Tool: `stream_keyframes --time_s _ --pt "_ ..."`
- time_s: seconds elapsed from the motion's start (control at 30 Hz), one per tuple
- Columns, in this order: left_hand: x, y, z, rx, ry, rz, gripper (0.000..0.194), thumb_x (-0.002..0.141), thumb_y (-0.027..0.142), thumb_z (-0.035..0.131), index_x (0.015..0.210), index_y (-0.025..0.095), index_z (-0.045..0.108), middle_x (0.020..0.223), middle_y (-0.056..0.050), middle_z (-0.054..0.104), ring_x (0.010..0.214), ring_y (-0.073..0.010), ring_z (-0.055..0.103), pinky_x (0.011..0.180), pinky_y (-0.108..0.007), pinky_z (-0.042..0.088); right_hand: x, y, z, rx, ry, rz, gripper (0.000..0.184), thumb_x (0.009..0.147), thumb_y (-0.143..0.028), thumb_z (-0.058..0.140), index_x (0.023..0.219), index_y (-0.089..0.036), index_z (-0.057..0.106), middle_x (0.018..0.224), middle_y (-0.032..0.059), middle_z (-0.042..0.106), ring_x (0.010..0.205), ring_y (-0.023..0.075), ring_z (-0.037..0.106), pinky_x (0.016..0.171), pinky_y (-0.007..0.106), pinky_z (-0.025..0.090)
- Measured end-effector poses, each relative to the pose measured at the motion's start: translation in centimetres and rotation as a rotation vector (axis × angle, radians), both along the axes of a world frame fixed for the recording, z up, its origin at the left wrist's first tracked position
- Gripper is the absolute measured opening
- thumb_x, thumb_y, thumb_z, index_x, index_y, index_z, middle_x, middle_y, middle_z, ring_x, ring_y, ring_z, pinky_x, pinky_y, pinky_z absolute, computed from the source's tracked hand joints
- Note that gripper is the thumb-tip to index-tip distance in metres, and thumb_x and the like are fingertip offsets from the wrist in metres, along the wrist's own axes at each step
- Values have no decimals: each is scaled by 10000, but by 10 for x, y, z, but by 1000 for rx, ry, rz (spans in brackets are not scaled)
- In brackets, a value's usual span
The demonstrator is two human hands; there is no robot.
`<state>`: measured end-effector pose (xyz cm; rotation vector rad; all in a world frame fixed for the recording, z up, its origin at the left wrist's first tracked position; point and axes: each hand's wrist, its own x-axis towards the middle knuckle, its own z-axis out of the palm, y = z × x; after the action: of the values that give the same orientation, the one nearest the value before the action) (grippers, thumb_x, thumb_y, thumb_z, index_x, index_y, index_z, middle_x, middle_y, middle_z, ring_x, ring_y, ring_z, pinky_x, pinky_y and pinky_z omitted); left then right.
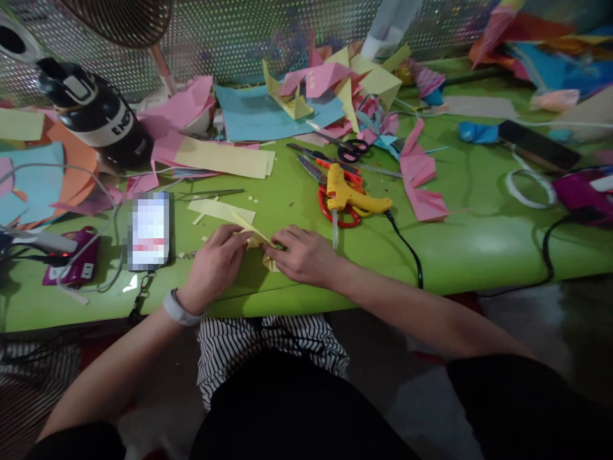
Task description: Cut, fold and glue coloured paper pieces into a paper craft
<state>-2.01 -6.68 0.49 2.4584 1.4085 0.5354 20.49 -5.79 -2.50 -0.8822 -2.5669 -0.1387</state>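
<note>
Between my two hands is a small piece of folded yellow paper, low over the front of the green table. My left hand pinches its left side, fingers bent. On the other side my right hand grips it with curled fingers, and a yellow flap shows below the fingertips. Part of the paper is hidden by my fingers. Just behind my left hand lies a pale yellow paper strip. A yellow glue gun rests right of my right hand, on top of red-handled scissors.
The green table holds a lit phone at left, a black bottle behind it, and a purple power strip. Pink, yellow and blue paper scraps pile up at the back. The glue gun's black cord runs off the front edge.
</note>
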Motion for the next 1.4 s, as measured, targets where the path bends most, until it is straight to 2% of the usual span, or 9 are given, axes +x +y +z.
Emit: stream_keyframes --time_s 0.07,0.17,0.3,0.4,0.6,0.77,0.9,1.13,1.4 --pt "0 -11 -1 63 149 -30 360 988 221 448 1333 226 547 1313 -136 602 1138 -274 608 958 -456 524 0 0 -2 -19 -14 -11 264 963 -195 487 1087 -156 717 945 109 638 882 210 487 651 317 405" --pt "1 -26 -5 96 258 -21 461 981 366 510 1427 257 468 1438 -151 526 1251 -327 540 1042 -510 461 0 0 -5 -19 -15 -12 269 958 -187 493 1119 -152 705 964 114 634 909 219 488 656 319 413" --pt "2 -34 -9 95 260 -10 579 975 501 484 1486 243 391 1491 -168 472 1330 -349 467 1114 -536 387 1 0 -5 -21 -20 -1 268 949 -183 514 1147 -150 692 988 118 634 927 225 489 665 324 422" --pt "2 -34 -10 85 254 -1 597 978 523 458 1478 203 400 1484 -187 471 1338 -360 454 1131 -543 368 1 0 -2 -29 -21 10 258 950 -179 521 1138 -148 697 976 113 637 910 218 492 656 321 420" --pt "3 -34 -13 70 199 2 592 967 550 464 1461 229 413 1491 -166 467 1349 -361 440 1145 -557 355 2 0 3 -33 -6 11 274 955 -192 514 1144 -152 708 964 111 656 879 214 506 645 320 430" --pt "5 -35 -13 92 224 -18 617 975 573 421 1457 186 407 1469 -179 487 1341 -361 443 1140 -559 359 7 3 -1 -140 197 -9 327 958 -152 478 1186 -149 711 940 93 676 857 186 565 667 300 474" --pt "5 -35 -14 109 245 -16 628 982 582 392 1458 173 406 1467 -175 490 1336 -357 446 1140 -551 365 9 4 -3 -194 338 -37 322 944 -126 485 1137 -151 742 942 87 688 837 164 605 672 279 493" --pt "6 -35 -18 177 296 -20 654 997 584 329 1434 108 431 1447 -197 507 1322 -362 455 1113 -550 402 7 3 -2 -150 257 -27 310 942 -148 499 1079 -202 772 886 76 695 823 187 598 610 288 449" --pt "5 -36 -18 166 297 -14 643 996 573 353 1438 112 423 1454 -193 507 1335 -360 453 1130 -550 390 5 0 1 -105 52 -10 301 956 -196 517 1159 -204 740 952 96 667 846 199 552 582 289 392"
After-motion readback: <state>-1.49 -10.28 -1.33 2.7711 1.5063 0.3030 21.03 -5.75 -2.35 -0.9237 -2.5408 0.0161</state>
